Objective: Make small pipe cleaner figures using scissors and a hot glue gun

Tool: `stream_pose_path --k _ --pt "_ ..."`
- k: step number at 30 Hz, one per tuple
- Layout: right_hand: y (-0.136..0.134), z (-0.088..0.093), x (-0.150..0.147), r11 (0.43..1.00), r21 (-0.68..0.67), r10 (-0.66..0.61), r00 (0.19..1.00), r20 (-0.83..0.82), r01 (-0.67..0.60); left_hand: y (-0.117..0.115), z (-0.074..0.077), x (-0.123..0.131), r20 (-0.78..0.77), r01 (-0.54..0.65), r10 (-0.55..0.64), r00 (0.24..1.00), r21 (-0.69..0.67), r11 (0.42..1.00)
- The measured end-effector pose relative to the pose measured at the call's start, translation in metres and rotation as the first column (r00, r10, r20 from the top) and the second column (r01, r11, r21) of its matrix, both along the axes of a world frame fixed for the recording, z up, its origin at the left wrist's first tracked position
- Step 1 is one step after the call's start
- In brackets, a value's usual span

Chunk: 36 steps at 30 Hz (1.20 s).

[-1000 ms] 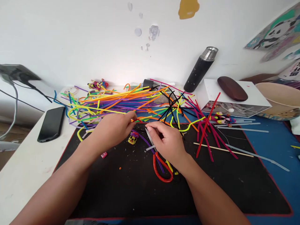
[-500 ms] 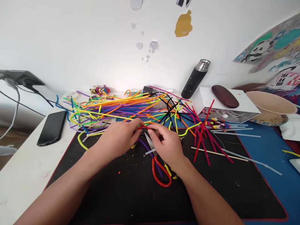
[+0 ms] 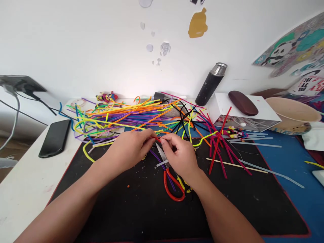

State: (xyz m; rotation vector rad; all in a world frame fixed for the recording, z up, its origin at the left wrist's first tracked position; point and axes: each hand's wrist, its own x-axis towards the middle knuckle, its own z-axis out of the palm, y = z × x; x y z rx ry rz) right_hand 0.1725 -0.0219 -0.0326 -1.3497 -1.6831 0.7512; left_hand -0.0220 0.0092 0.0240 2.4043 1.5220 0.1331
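My left hand (image 3: 129, 148) and my right hand (image 3: 179, 155) meet over the black mat (image 3: 126, 209), fingertips pinching a short red pipe cleaner (image 3: 157, 138) between them. Just below the right hand lie red-handled scissors (image 3: 172, 180), blades open and pointing up toward the fingers. Behind the hands spreads a big pile of coloured pipe cleaners (image 3: 131, 114): orange, yellow, purple, green. A fan of red and magenta pipe cleaners (image 3: 220, 145) lies to the right.
A black phone (image 3: 54, 137) lies at the left of the table. A black flask (image 3: 210, 84), a white box (image 3: 243, 113) with a dark case on it, and a beige bowl (image 3: 293, 114) stand at the back right. A thin wooden stick (image 3: 238, 165) lies on the mat.
Both hands have drawn closer together around the red pipe cleaner. The camera has tilted up slightly, so the table sits lower in the picture.
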Motion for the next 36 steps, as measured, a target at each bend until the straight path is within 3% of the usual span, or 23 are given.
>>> stream_pose_path --k 10,15,21,23,29,36 --pt "0.001 -0.002 0.001 1.0 -0.001 0.021 0.999 0.04 -0.021 -0.001 0.001 0.003 0.056 -0.03 0.03 0.998 0.004 1.0" --pt "0.002 0.0 0.001 0.999 -0.04 0.011 1.0 -0.003 -0.011 0.002 -0.001 -0.003 0.192 -0.044 0.047 0.98 -0.023 0.999" --pt "0.003 0.002 0.002 0.992 -0.12 0.004 0.985 -0.17 -0.025 0.004 0.004 -0.008 0.414 0.009 0.096 0.905 -0.245 0.97" --pt "0.003 0.002 0.002 0.985 -0.165 0.012 0.974 -0.226 -0.05 0.005 0.005 -0.008 0.424 0.015 0.106 0.9 -0.271 0.962" --pt "0.005 0.001 0.002 0.978 -0.19 0.032 0.965 -0.26 -0.084 0.003 -0.001 -0.006 0.274 -0.018 0.027 0.961 -0.035 0.999" --pt "0.003 0.0 0.001 0.976 -0.195 0.054 0.972 -0.23 -0.101 -0.001 0.0 0.0 0.213 -0.012 0.003 0.977 0.038 0.999"
